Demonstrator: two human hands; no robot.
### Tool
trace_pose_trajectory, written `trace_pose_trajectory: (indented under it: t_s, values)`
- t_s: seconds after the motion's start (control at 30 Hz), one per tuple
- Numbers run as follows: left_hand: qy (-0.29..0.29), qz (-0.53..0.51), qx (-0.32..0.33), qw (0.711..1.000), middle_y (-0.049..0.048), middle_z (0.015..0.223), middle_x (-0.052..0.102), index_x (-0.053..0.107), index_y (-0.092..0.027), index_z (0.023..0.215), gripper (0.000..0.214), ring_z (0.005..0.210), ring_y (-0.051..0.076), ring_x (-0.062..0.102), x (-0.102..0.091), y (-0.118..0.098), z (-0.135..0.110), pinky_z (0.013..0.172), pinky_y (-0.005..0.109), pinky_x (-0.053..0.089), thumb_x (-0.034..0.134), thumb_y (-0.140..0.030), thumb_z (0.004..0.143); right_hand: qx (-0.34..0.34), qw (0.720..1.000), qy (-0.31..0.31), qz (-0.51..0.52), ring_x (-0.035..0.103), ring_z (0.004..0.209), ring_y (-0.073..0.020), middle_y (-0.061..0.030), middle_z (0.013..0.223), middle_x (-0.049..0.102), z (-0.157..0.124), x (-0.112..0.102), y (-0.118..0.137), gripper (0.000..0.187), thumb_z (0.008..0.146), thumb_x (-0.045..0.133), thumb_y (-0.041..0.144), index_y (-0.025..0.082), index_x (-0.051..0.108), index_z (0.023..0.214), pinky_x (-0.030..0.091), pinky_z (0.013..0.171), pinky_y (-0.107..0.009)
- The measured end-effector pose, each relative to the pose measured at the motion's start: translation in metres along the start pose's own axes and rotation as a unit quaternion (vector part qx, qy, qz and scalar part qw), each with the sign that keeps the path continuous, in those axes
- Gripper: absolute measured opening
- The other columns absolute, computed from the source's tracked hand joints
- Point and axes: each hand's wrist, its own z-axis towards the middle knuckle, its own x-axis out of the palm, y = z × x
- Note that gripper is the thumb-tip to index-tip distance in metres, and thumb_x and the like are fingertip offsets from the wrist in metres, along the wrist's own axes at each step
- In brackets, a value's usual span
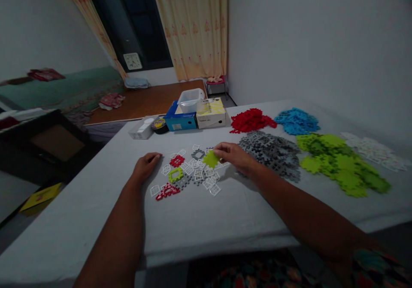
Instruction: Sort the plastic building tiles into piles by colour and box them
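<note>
My right hand (234, 156) pinches a lime-green flat interlocking piece (210, 159) just above a scatter of small white, grey, red and green pieces (189, 171) on the grey table (199, 223). My left hand (146, 165) rests on the table with fingers curled, at the left edge of that scatter; nothing shows in it. Beside it lie a red piece (177, 161) and a green frame piece (175, 175).
Sorted heaps lie to the right: red (251, 120), blue (296, 121), grey (273, 150), lime green (341, 163), white (375, 150). Boxes and a clear tub (191, 100) stand at the table's far edge. A bed and a dark cabinet are on the left.
</note>
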Motion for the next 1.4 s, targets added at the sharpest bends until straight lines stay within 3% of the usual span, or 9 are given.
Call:
trace_pose_trajectory:
  t_s: [0.17, 0.3, 0.5, 0.6, 0.73, 0.87, 1.1, 1.27, 1.4]
  values:
    - [0.008, 0.022, 0.000, 1.000, 0.0096, 0.107, 0.076, 0.075, -0.020, 0.094, 0.051, 0.101, 0.030, 0.068, -0.005, -0.001, 0.001, 0.095, 0.040, 0.052, 0.054, -0.062, 0.074, -0.150, 0.964, -0.060, -0.209, 0.062, 0.080, -0.0145, -0.0031, 0.088, 0.070, -0.047, -0.040, 0.039, 0.019, 0.083, 0.067, 0.038, 0.020, 0.071, 0.088, 0.048, 0.071, -0.026]
    - [0.033, 0.058, -0.023, 0.997, 0.0109, 0.112, 0.074, 0.074, -0.019, 0.101, 0.053, 0.107, 0.031, 0.067, -0.008, 0.003, 0.007, 0.100, 0.043, 0.050, 0.052, -0.061, 0.076, -0.155, 0.918, -0.230, -0.285, 0.065, 0.082, -0.0177, -0.0045, 0.090, 0.073, -0.092, -0.109, 0.031, 0.024, 0.084, 0.066, 0.044, 0.021, 0.073, 0.088, 0.051, 0.073, -0.030]
    - [0.052, 0.087, -0.042, 0.994, 0.0095, 0.118, 0.072, 0.073, -0.019, 0.106, 0.054, 0.112, 0.031, 0.065, -0.010, 0.007, 0.012, 0.103, 0.044, 0.048, 0.051, -0.059, 0.077, -0.100, 0.764, -0.520, -0.367, 0.067, 0.080, -0.0214, -0.0050, 0.093, 0.074, -0.162, -0.225, -0.004, 0.030, 0.083, 0.065, 0.049, 0.022, 0.074, 0.091, 0.054, 0.073, -0.035]
    - [0.047, 0.092, -0.046, 0.994, 0.0075, 0.116, 0.074, 0.074, -0.022, 0.103, 0.052, 0.110, 0.031, 0.067, -0.011, 0.004, 0.012, 0.100, 0.044, 0.049, 0.052, -0.060, 0.075, -0.114, 0.695, -0.523, -0.481, 0.066, 0.087, -0.0233, -0.0065, 0.096, 0.074, -0.193, -0.252, -0.020, 0.027, 0.087, 0.062, 0.047, 0.023, 0.074, 0.091, 0.052, 0.077, -0.036]
    - [0.039, 0.099, -0.068, 0.992, 0.0072, 0.115, 0.074, 0.075, -0.024, 0.101, 0.052, 0.108, 0.032, 0.067, -0.012, -0.007, 0.011, 0.100, 0.046, 0.049, 0.050, -0.062, 0.075, -0.113, 0.629, -0.429, -0.639, 0.062, 0.093, -0.0255, -0.0082, 0.095, 0.074, -0.220, -0.257, -0.040, 0.025, 0.093, 0.058, 0.039, 0.021, 0.075, 0.090, 0.046, 0.087, -0.040]
    - [0.039, 0.097, -0.071, 0.992, 0.0077, 0.116, 0.074, 0.075, -0.024, 0.101, 0.052, 0.109, 0.032, 0.067, -0.013, -0.011, 0.010, 0.101, 0.047, 0.048, 0.051, -0.061, 0.074, -0.087, 0.621, -0.383, -0.678, 0.060, 0.096, -0.0260, -0.0076, 0.101, 0.074, -0.233, -0.258, -0.054, 0.025, 0.094, 0.056, 0.036, 0.022, 0.076, 0.092, 0.045, 0.086, -0.040]
    - [0.035, 0.106, -0.072, 0.991, 0.0066, 0.115, 0.074, 0.075, -0.025, 0.099, 0.051, 0.107, 0.034, 0.067, -0.011, -0.008, 0.012, 0.099, 0.048, 0.050, 0.050, -0.062, 0.074, -0.089, 0.683, -0.399, -0.606, 0.062, 0.103, -0.0270, -0.0081, 0.109, 0.073, -0.234, -0.267, -0.066, 0.029, 0.091, 0.056, 0.041, 0.023, 0.074, 0.103, 0.047, 0.093, -0.046]
    - [0.043, 0.107, -0.067, 0.991, 0.0071, 0.116, 0.073, 0.074, -0.023, 0.101, 0.053, 0.110, 0.032, 0.066, -0.011, -0.009, 0.011, 0.100, 0.045, 0.049, 0.048, -0.062, 0.076, -0.057, 0.709, -0.469, -0.524, 0.065, 0.100, -0.0259, -0.0084, 0.107, 0.073, -0.238, -0.262, -0.059, 0.032, 0.090, 0.052, 0.044, 0.023, 0.073, 0.101, 0.052, 0.088, -0.043]
    - [0.046, 0.114, -0.049, 0.991, 0.0077, 0.116, 0.073, 0.074, -0.022, 0.102, 0.051, 0.109, 0.031, 0.066, -0.009, 0.002, 0.015, 0.101, 0.044, 0.048, 0.049, -0.060, 0.077, -0.055, 0.686, -0.576, -0.441, 0.067, 0.093, -0.0234, -0.0089, 0.107, 0.072, -0.226, -0.237, -0.033, 0.034, 0.092, 0.050, 0.043, 0.021, 0.071, 0.106, 0.055, 0.077, -0.037]
